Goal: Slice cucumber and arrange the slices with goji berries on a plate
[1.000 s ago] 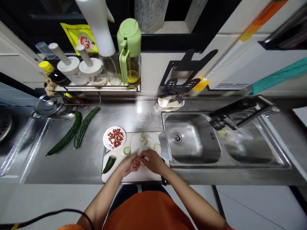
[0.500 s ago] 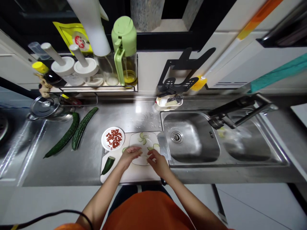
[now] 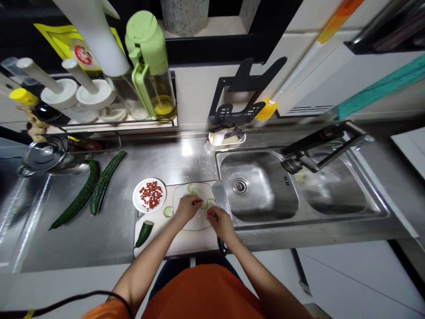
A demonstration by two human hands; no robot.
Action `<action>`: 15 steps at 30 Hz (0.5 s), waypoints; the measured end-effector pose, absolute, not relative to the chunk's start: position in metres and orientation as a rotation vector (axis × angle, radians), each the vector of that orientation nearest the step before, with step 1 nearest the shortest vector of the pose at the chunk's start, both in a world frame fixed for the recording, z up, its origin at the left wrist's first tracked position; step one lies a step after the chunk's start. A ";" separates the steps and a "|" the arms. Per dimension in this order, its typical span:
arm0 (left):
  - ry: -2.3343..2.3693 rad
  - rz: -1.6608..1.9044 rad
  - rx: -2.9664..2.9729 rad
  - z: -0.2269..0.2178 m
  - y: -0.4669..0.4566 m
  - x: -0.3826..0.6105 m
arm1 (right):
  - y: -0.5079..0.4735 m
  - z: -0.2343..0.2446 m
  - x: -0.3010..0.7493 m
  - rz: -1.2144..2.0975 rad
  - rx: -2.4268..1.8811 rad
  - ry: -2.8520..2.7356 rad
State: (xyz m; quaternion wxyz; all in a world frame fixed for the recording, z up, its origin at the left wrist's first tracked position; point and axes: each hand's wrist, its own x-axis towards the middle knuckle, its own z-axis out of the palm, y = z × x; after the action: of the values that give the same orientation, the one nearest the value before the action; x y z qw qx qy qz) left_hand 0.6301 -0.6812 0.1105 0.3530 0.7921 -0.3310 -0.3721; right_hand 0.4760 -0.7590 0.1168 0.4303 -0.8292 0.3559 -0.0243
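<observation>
My left hand (image 3: 188, 209) is over a white plate (image 3: 179, 192), its fingertips pinched at a thin cucumber slice (image 3: 203, 204). To its right my right hand (image 3: 222, 223) has its fingers drawn together near the plate's right side; whatever they hold is too small to make out. More pale green slices (image 3: 192, 189) lie at the plate's far side. The plate rests on a cutting board (image 3: 189, 244). A round cucumber slice (image 3: 168, 212) and a cut cucumber piece (image 3: 144, 234) lie left of my left hand. A knife (image 3: 222, 246) is at the board's right edge, partly hidden.
A white dish of red bits (image 3: 151, 195) overlaps the board's far left corner. Two whole cucumbers (image 3: 106, 184) lie farther left, by a lidded pot (image 3: 46, 153). The double sink (image 3: 262, 186) and faucet (image 3: 318, 148) are right. A rack of bottles and jars (image 3: 149, 122) hangs behind.
My left hand has moved right and away from me across the plate, to the slices on its right. The round slice on the board is now uncovered. The view has shifted slightly.
</observation>
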 end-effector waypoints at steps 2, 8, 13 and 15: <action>-0.966 -0.958 2.104 0.112 -0.690 0.631 | -0.763 0.114 0.477 -0.059 -2.138 0.902; -1.133 -1.006 2.246 0.108 -0.708 0.631 | -0.770 0.105 0.481 0.018 -2.236 0.985; -1.141 -1.007 2.278 0.107 -0.714 0.631 | -0.770 0.105 0.483 0.054 -2.298 0.988; -1.141 -1.010 2.278 0.108 -0.714 0.631 | -0.771 0.108 0.484 0.068 -2.321 0.990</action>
State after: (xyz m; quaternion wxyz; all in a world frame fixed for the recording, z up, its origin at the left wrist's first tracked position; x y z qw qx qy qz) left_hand 0.6312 -0.7138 0.1078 0.1989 0.8146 -0.4081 -0.3610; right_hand 0.4841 -0.7705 0.1079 0.3038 -0.8760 0.3736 0.0255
